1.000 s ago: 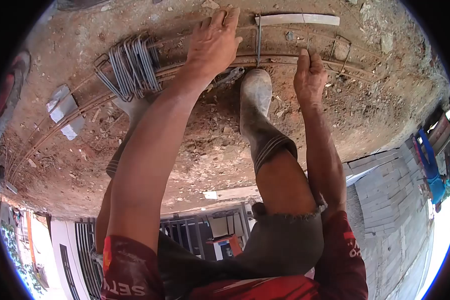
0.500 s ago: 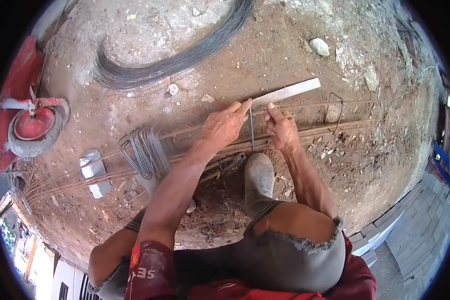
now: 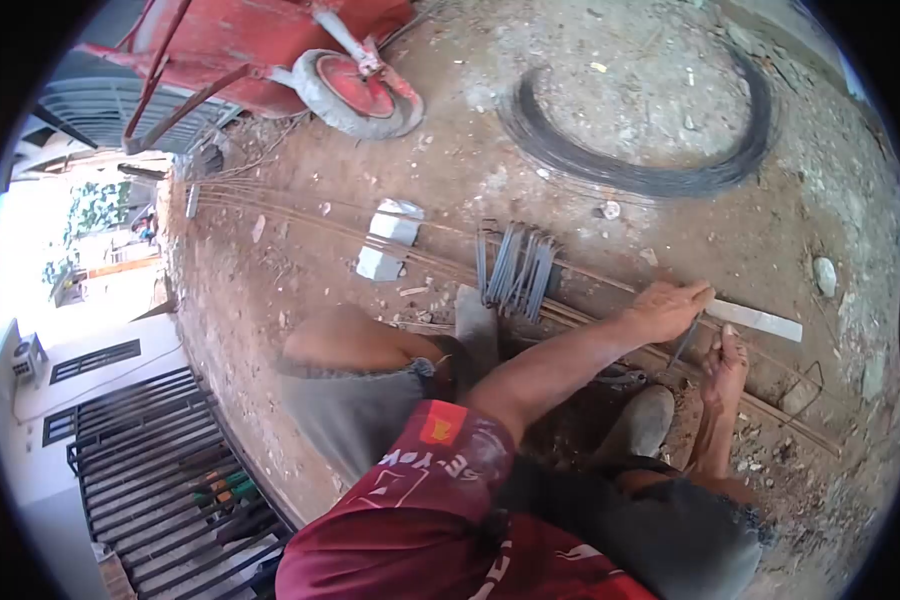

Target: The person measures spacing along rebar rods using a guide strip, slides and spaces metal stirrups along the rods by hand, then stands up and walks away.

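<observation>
My left hand is closed on the near end of a flat pale strip, which points to the right above the long steel rods. Just below the strip, my right hand has its fingers curled and its thumb up by the strip's lower edge; what it pinches is too small to make out. A bent steel stirrup hangs across the rods between my hands. Another stirrup stands on the rods to the right. Several bunched stirrups sit on the rods left of my left hand.
A coil of thin black wire lies on the dirt beyond the rods. White blocks prop the rods at left. A red wheelbarrow stands at upper left, with a black metal gate at lower left. My boot is near the rods.
The view has swung to the left, bringing the wheelbarrow and gate further in. My hands stay at the strip and the stirrup below it, with little change in their hold.
</observation>
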